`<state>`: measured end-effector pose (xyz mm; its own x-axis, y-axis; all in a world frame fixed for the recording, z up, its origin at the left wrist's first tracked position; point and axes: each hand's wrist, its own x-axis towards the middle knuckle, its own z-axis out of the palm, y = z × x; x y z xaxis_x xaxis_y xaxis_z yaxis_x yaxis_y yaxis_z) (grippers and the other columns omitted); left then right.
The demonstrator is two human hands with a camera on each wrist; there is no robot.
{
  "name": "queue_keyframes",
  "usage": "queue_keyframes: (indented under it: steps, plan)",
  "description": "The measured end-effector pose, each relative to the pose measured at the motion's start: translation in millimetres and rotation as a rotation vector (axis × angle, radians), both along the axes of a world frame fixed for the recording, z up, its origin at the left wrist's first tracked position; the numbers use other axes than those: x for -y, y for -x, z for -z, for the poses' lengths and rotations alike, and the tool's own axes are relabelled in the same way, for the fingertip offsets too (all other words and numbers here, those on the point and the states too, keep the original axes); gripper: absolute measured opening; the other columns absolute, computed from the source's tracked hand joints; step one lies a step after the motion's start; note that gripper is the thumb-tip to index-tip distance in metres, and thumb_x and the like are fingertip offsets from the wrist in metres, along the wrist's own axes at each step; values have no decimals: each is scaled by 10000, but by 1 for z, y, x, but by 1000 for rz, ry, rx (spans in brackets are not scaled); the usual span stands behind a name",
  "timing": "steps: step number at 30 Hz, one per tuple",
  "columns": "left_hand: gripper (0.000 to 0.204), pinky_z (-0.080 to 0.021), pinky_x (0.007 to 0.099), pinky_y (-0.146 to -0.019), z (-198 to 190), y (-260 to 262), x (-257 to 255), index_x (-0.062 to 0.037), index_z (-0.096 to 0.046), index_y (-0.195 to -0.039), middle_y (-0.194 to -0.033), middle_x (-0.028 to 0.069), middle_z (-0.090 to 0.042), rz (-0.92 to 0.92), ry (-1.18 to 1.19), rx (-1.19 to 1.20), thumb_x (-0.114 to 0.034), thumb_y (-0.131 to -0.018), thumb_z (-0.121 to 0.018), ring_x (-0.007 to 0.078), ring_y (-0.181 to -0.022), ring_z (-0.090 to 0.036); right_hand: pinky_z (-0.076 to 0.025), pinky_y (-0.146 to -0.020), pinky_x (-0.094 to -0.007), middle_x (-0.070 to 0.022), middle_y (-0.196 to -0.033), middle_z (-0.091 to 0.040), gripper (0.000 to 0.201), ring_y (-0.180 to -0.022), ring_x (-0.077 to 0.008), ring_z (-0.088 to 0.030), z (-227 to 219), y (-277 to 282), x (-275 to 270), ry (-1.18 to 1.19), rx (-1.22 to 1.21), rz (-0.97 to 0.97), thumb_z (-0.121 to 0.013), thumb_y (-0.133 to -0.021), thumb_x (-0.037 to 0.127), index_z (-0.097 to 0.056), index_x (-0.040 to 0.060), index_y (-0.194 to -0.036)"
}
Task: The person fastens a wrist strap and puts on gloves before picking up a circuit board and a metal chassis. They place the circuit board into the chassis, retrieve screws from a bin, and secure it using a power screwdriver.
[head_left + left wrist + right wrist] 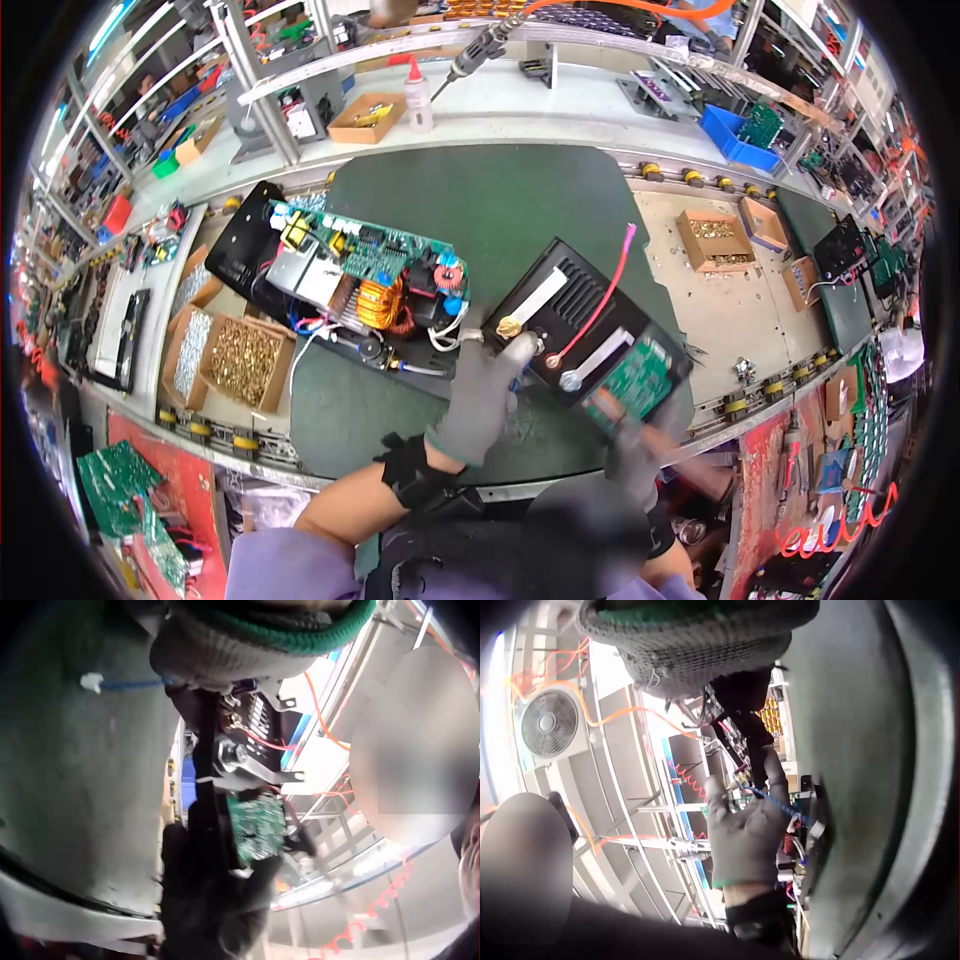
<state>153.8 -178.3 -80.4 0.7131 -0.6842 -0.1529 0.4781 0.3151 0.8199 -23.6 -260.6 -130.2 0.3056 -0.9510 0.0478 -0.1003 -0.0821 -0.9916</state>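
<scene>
- Your left hand (482, 395), in a grey glove, rests on the near-left edge of the black panel (585, 320). The fingers curl round that edge beside the brass terminal (510, 326), so you are holding it, not just touching it.
- Your right hand (632, 455) is blurred in the head view. It seems to grip the panel's lower right end, near the small green board (637, 380), but I cannot tell how the fingers lie.
- The panel is tilted, lifted off the dark green mat (500, 210), just right of the open unit with the big circuit board (365, 262) and its orange coil (381, 303).
- Judging from this, you are turning or positioning the panel. Keep both hands on its edges and keep your fingers off the small green board's parts.
- Mind the red wire (600, 300) lying across the panel face. It could snag under your thumb or get pinched if the panel closes against the unit.
- The white and blue leads near your left wrist run back to the open unit, so do not pull the panel away from it.
- Steer clear of the box of brass screws (240, 360) on the left when you swing anything that way.
</scene>
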Motion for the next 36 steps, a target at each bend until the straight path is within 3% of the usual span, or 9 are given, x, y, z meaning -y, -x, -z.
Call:
queue_keyframes:
  steps: [4,6,9,11,12,14,16,18,36]
  plan:
    - [546,-371,196,-479,30,-4,-5,-33,-350,-1349,-1035,40,-568,8,-101,119,-151,-880,-603,46,-684,-506,-312,-1093,-368,-137,-1417,-380,1041,-1334,-254,-347,-22,43,33,-316,302,-796,-810,-649,201,-211,22,-1483]
    - [531,-313,200,-392,23,3,-8,-27,-362,-1343,-1008,49,-572,74,-223,123,-126,-880,-602,35,-554,-450,-372,-1046,-398,-174,-1489,-302,1125,-1325,-264,-366,-53,25,25,-359,521,-371,-725,-687,618,-193,36,-1489]
    - [508,-308,175,-433,30,7,-4,-42,-380,-1348,-1014,53,-610,202,-368,50,-112,-889,-586,23,-576,-443,-341,-1091,-456,-190,-1423,-409,803,-1311,-305,-400,-49,4,26,-120,791,-398,-452,-865,672,-465,43,-1364]
    - [517,-366,203,-441,33,9,-6,-46,-372,-1358,-985,59,-619,303,-402,75,-125,-895,-588,55,-584,-505,-412,-989,-413,-173,-1164,-586,855,-1130,-327,-524,-29,3,33,-173,905,-618,-425,-884,672,-304,50,-1458]
    - [527,-425,231,-450,34,10,-6,-50,-365,-1369,-956,66,-628,407,-429,101,-138,-901,-590,86,-592,-567,-431,-895,-368,-113,-783,-604,702,-901,-283,-557,-17,-15,32,260,854,-468,-337,-941,628,-622,8,-1106]
    - [519,-461,263,-459,10,12,-6,-64,-369,-1372,-942,96,-616,585,-683,358,-190,-917,-583,114,-627,-614,-404,-776,-331,-57,-562,-484,683,-767,-229,-492,-7,-11,48,37,1034,-657,-302,-971,589,-569,62,-628]
    - [443,-500,331,-560,10,9,-11,-69,-477,-1293,-981,152,-606,573,-855,730,-188,-887,-607,188,-723,-638,-382,-741,-326,-53,-537,-477,667,-733,-220,-470,-10,-12,42,16,1028,-616,-290,-984,564,-481,90,-555]
    - [343,-498,403,-714,-9,10,-10,-58,-591,-1146,-976,171,-616,-147,-729,1699,-146,-820,-650,273,-854,-623,-361,-706,-321,-49,-512,-469,675,-700,-211,-448,-16,-15,35,-1,1021,-567,-279,-997,538,-394,118,-482]
    - [272,-418,392,-606,22,20,36,-87,-644,-756,-739,56,-578,113,-355,1407,-341,-703,-727,283,-678,-548,-391,-881,-316,-14,-372,-452,650,-420,-195,-468,-32,-16,42,257,501,-648,-357,-1003,405,-418,168,-400]
